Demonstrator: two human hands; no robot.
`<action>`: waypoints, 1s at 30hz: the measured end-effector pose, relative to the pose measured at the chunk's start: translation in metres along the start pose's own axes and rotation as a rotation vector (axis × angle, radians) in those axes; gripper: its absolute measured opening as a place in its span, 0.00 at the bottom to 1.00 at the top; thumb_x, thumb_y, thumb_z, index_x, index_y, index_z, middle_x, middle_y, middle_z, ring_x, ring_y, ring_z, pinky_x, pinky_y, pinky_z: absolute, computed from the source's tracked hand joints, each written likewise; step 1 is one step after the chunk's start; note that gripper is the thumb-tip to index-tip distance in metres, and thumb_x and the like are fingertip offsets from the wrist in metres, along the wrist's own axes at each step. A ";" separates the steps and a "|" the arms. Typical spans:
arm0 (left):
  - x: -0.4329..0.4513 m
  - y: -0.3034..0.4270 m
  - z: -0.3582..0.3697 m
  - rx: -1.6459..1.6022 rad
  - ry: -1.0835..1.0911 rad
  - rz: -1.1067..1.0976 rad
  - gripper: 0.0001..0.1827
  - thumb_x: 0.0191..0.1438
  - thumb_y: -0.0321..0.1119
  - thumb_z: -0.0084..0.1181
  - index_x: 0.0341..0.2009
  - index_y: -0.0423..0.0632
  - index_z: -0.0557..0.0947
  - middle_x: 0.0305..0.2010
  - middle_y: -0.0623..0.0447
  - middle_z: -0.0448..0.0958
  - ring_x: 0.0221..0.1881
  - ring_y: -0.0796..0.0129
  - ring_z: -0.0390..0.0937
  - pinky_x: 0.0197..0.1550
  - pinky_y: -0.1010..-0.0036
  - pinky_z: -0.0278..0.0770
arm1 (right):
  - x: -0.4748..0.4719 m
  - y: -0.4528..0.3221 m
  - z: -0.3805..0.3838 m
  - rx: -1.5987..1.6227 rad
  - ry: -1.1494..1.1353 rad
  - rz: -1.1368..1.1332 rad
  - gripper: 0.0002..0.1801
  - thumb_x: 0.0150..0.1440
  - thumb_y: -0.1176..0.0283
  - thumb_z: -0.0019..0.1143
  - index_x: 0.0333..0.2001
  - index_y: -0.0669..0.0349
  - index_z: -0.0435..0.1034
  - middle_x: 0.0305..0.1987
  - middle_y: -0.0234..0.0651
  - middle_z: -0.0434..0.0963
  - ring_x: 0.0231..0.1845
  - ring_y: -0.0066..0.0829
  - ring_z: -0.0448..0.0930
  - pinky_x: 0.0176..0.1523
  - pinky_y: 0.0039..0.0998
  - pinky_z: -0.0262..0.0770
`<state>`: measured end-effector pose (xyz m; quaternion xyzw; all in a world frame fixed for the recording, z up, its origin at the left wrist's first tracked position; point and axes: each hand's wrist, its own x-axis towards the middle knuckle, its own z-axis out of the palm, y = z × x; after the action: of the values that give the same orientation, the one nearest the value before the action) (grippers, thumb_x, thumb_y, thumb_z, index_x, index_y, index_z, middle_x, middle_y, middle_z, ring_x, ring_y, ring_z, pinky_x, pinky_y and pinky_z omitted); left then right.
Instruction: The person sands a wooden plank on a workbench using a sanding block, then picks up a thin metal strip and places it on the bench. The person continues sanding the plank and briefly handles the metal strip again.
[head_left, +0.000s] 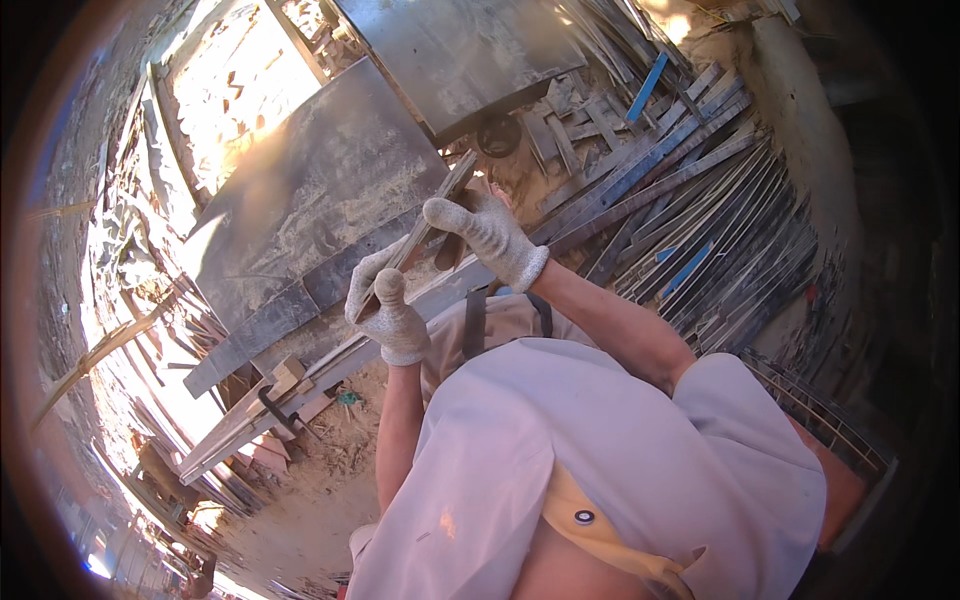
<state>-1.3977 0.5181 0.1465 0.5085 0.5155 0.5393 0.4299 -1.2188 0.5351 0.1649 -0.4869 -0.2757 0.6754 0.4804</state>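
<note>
My left hand (390, 307), in a pale knit work glove, grips the near end of a small bundle of wooden strips (424, 229). The thumb stands up beside the strips. Farther along, my right hand (491, 236), gloved alike, holds the same bundle from its right side, its thumb lying against the wood. Its other fingers are partly hidden behind the strips and the palm. The bundle slants up and to the right, over the edge of a worn metal-topped table (322, 180). How many strips it has cannot be told.
A second dark sheet-topped surface (465, 52) adjoins at the top. Long wood strips (720, 240) lie heaped at right, with short offcuts (562, 139) beyond. A clamp (279, 411) sits on a long beam (225, 442) at lower left. Sandy ground (322, 480) shows below it.
</note>
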 end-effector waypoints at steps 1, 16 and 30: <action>0.000 -0.002 0.000 0.002 -0.007 0.006 0.33 0.61 0.62 0.64 0.43 0.38 0.88 0.41 0.52 0.84 0.41 0.72 0.77 0.45 0.72 0.74 | 0.000 0.003 0.001 0.026 0.028 -0.013 0.27 0.59 0.50 0.72 0.47 0.62 0.74 0.33 0.29 0.81 0.33 0.15 0.81 0.35 0.21 0.77; 0.031 -0.043 -0.013 -0.557 0.368 -0.502 0.28 0.68 0.56 0.56 0.57 0.43 0.80 0.53 0.52 0.82 0.51 0.65 0.82 0.50 0.67 0.85 | 0.011 0.060 -0.094 -0.119 0.319 0.679 0.34 0.67 0.40 0.51 0.34 0.65 0.77 0.19 0.35 0.77 0.19 0.26 0.77 0.24 0.28 0.73; 0.018 -0.057 -0.004 -1.082 0.182 -0.809 0.25 0.66 0.55 0.59 0.58 0.51 0.80 0.52 0.55 0.83 0.43 0.70 0.82 0.44 0.70 0.82 | 0.066 -0.002 -0.015 -0.592 -0.074 -0.009 0.59 0.53 0.28 0.63 0.67 0.73 0.64 0.62 0.58 0.77 0.66 0.45 0.77 0.67 0.38 0.74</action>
<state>-1.4075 0.5413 0.0923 -0.0584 0.3569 0.5586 0.7464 -1.2085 0.5946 0.1349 -0.5798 -0.4802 0.5807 0.3101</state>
